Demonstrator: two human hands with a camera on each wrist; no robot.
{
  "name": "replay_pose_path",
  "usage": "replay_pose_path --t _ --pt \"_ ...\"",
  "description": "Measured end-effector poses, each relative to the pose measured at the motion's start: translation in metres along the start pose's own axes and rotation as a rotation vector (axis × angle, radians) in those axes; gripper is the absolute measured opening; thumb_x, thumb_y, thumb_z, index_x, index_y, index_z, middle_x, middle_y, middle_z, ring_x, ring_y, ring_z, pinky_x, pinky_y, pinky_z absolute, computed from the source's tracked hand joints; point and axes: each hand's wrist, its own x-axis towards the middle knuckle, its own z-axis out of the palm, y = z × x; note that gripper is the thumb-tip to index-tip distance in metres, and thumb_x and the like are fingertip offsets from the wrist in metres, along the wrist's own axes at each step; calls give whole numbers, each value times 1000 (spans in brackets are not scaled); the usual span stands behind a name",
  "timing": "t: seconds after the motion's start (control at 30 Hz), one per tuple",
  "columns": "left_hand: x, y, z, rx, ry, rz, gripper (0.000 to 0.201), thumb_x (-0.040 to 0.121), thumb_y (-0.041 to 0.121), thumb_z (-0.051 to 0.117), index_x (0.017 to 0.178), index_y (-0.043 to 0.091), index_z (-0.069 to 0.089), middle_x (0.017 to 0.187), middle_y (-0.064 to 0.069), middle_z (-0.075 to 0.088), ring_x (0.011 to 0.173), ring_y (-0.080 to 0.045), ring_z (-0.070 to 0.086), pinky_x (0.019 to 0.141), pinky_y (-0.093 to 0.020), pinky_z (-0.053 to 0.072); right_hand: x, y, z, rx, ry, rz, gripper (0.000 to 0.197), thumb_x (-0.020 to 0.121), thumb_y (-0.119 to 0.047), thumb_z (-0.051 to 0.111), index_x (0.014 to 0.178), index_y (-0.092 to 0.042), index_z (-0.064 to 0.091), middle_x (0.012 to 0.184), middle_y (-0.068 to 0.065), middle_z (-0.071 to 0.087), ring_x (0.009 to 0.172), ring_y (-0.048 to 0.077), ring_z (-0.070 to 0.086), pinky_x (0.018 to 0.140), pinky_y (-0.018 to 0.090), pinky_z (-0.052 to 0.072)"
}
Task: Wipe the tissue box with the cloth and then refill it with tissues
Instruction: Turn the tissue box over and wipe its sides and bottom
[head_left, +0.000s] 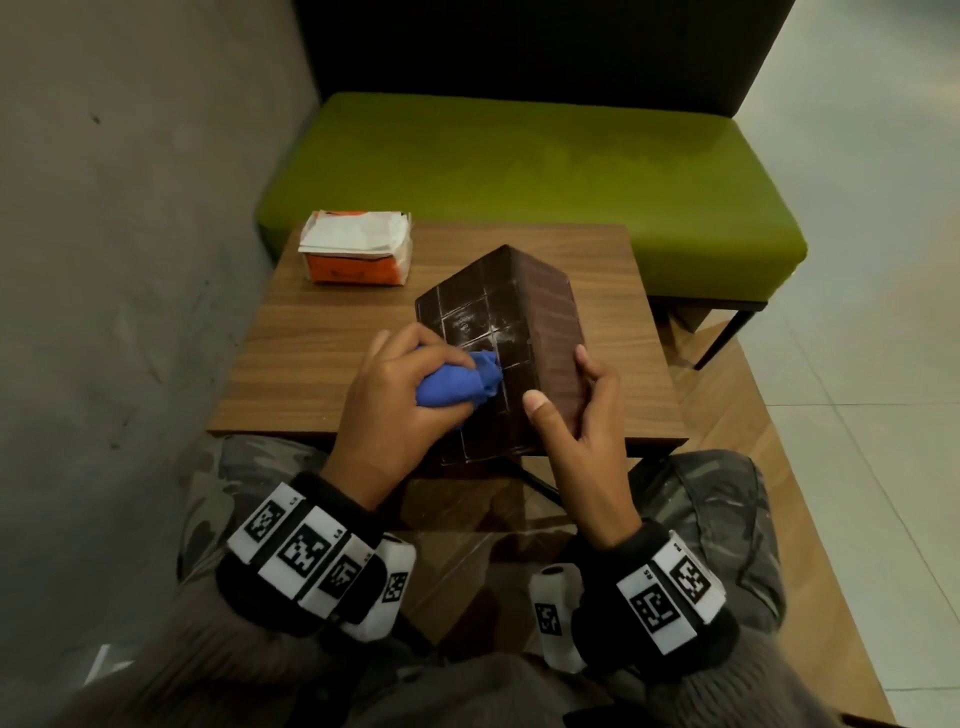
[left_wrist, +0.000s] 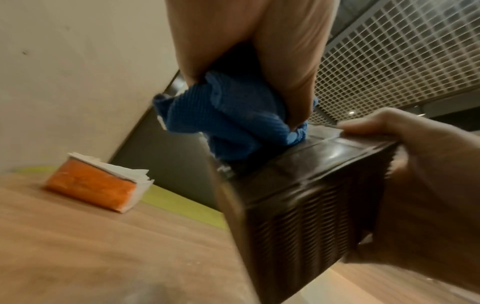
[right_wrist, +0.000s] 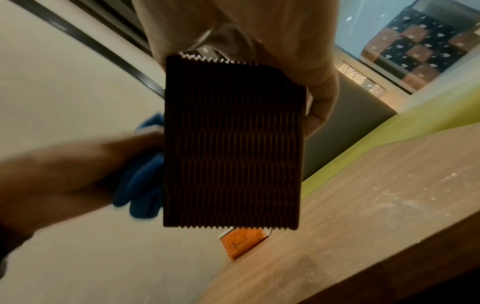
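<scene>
The dark brown tissue box (head_left: 493, 332) is tilted up above the near edge of the wooden table (head_left: 322, 353), its flat gridded face turned toward me. My right hand (head_left: 582, 415) grips its ribbed side (right_wrist: 233, 148), thumb on the flat face. My left hand (head_left: 400, 395) holds a bunched blue cloth (head_left: 457, 384) and presses it against the flat face (left_wrist: 324, 152). The cloth (left_wrist: 228, 119) shows between my left fingers. An orange pack of white tissues (head_left: 358, 247) lies at the table's far left corner.
A green cushioned bench (head_left: 519, 166) with a dark backrest stands behind the table. A grey wall (head_left: 130, 208) runs along the left. My knees sit under the table's near edge. Tiled floor lies to the right.
</scene>
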Motion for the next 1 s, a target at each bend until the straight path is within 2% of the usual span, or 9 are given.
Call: replay_pose_path --t 0.2,0.33,0.4,0.5,0.67,0.73,0.8,0.93,1.0 --pt "14 21 16 -132 -34 32 18 74 31 66 90 24 68 95 3 55 94 -20 53 80 -33 45 -3 5 0 0 11 27 77 69 -70 60 132 -33 36 137 1 44 128 16 45 107 47 41" --pt "14 6 11 -257 -59 -75 15 72 26 73 82 21 63 89 2 56 87 -3 55 78 -12 40 -1 6 -8 5 2 43 81 64 -76 64 132 -41 36 136 -2 46 127 17 49 103 46 46" --pt "13 -1 7 -250 -71 -119 16 72 22 76 77 21 61 86 3 56 81 -1 54 73 -7 38 -2 7 -7 2 6 45 83 64 -77 63 133 -39 36 136 -3 45 127 16 48 103 46 46" --pt "13 1 7 -244 -57 -123 18 72 20 77 74 24 59 85 1 55 79 -3 53 71 -9 39 -4 8 1 -6 4 44 85 67 -73 60 137 -31 35 136 0 44 128 17 45 106 46 43" --pt "18 11 15 -318 -52 -139 22 67 33 76 73 20 60 85 -7 57 80 -12 56 72 -16 43 -4 2 3 -46 20 13 85 68 -68 57 138 -25 35 134 1 42 128 17 44 107 45 42" --pt "18 3 10 -348 -90 -195 24 68 26 80 73 15 59 83 -11 59 78 -15 57 70 -21 44 -5 0 -3 -50 25 -1 84 67 -69 59 137 -30 36 134 -1 44 127 16 45 105 45 44" --pt "15 -6 3 -375 -116 -276 22 70 15 78 74 10 57 79 -9 61 74 -10 59 67 -18 45 -4 -2 -9 -6 38 -10 80 68 -68 61 135 -34 36 135 -2 44 128 15 46 105 46 44" --pt "14 1 -1 -543 -103 -312 20 75 -2 70 73 7 53 75 -5 62 69 -2 63 63 -14 47 -2 -8 -7 -90 16 -68 84 68 -67 56 139 -26 34 135 -3 40 129 12 41 108 37 41" --pt "20 10 5 -494 -83 -277 22 73 5 74 71 12 53 74 -3 62 68 -2 60 63 -14 47 -2 -8 -3 -117 0 -65 87 67 -67 54 140 -24 34 134 -3 39 128 11 40 106 28 40"
